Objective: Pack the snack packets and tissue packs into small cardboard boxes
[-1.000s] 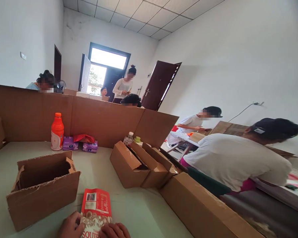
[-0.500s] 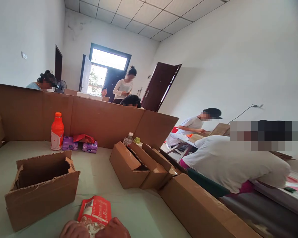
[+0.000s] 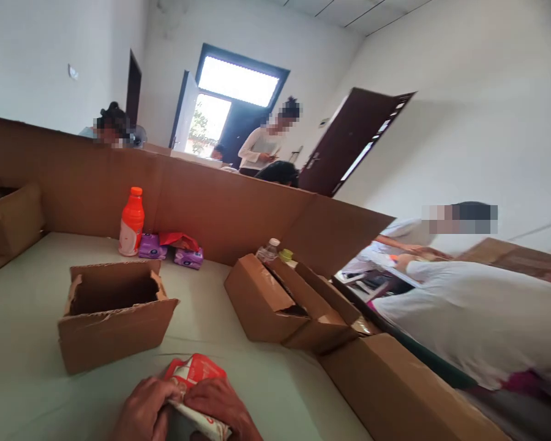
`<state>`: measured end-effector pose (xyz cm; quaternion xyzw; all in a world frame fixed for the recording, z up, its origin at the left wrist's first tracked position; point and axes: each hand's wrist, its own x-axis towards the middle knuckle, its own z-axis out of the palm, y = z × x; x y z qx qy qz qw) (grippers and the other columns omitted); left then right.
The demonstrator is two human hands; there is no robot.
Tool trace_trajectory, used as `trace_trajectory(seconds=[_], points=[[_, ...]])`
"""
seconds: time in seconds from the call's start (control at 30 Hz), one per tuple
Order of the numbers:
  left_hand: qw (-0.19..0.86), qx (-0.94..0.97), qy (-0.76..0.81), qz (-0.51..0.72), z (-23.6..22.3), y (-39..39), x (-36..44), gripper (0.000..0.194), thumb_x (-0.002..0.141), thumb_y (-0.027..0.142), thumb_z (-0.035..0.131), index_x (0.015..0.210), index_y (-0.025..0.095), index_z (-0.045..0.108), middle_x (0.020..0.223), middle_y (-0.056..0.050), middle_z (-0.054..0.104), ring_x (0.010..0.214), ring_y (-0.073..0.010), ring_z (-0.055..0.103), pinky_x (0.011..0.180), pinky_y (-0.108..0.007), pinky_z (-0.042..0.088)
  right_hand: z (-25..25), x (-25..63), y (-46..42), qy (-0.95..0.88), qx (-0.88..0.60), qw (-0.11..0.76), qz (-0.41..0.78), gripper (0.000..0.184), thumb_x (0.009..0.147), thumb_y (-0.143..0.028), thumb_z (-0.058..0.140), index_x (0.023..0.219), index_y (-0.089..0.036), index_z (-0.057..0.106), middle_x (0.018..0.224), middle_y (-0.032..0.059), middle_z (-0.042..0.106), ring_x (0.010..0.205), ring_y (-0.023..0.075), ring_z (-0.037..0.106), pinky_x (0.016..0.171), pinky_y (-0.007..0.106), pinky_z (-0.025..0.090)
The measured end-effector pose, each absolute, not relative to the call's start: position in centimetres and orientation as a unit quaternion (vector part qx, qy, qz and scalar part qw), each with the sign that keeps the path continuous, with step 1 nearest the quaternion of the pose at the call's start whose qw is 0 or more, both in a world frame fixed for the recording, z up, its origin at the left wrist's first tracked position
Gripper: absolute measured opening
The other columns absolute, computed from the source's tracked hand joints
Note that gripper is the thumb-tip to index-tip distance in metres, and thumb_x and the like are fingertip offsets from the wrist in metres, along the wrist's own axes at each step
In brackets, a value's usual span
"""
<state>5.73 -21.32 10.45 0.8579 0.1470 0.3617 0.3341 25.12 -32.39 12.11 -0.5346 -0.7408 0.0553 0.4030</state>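
At the bottom edge of the head view my left hand point(image 3: 142, 409) and my right hand point(image 3: 220, 405) both grip a red and white snack packet point(image 3: 193, 375). The packet is bent over, its red top curled toward me. Fingers of both hands are closed on it, the right hand lying over its lower part. The packet rests just above a pale green table point(image 3: 22, 343). An open, empty cardboard box point(image 3: 114, 315) stands a little beyond my left hand.
An orange bottle point(image 3: 131, 222) and purple tissue packs point(image 3: 150, 246) sit by a cardboard partition point(image 3: 220, 214). Opened boxes point(image 3: 275, 303) lie to the right, and a long box point(image 3: 395, 392) lines the table's right side. A person in white point(image 3: 477, 318) bends over nearby; others work behind.
The packet went from lying flat and upright to being folded over in both hands. My head has turned and tilted, shifting the whole scene rightward and down.
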Motion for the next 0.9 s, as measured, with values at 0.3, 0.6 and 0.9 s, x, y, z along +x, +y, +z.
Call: trace_trajectory(seconds=[0.3,0.6,0.9], points=[[0.158,0.853,0.145,0.475,14.6,-21.2,4.4,0.041,0.091,0.01,0.052,0.131,0.018,0.055,0.124,-0.012,0.071,0.125,-0.0242,0.062,0.101,-0.034,0.055,15.4,26.2,-31.6,-0.588,-0.609,0.501,0.179,0.027,0.092,-0.045,0.067,0.087,-0.024,0.082,0.075,0.0047,0.077,0.066,0.021,0.072,0.062,0.029,0.06],[-0.033,0.862,0.241,0.444,22.0,-13.5,-1.8,0.05,0.096,0.02,0.051,0.145,0.015,0.042,0.118,-0.01,0.073,0.114,-0.0245,0.068,0.114,-0.052,0.041,27.4,27.4,-24.7,-0.37,-0.515,0.773,-0.017,0.029,0.084,-0.044,0.077,0.102,-0.022,0.078,0.097,0.0079,0.078,0.092,0.026,0.075,0.083,0.045,0.063],[-0.082,0.867,0.298,0.391,19.9,-13.4,-2.7,0.026,0.085,0.002,0.043,0.097,0.017,0.061,0.085,-0.006,0.07,0.111,-0.031,0.066,0.113,-0.066,0.033,26.7,21.8,-14.0,-0.651,-0.466,0.561,0.212,0.024,0.079,-0.043,0.076,0.079,-0.018,0.079,0.07,0.0008,0.07,0.065,0.0155,0.062,0.06,0.026,0.053]])
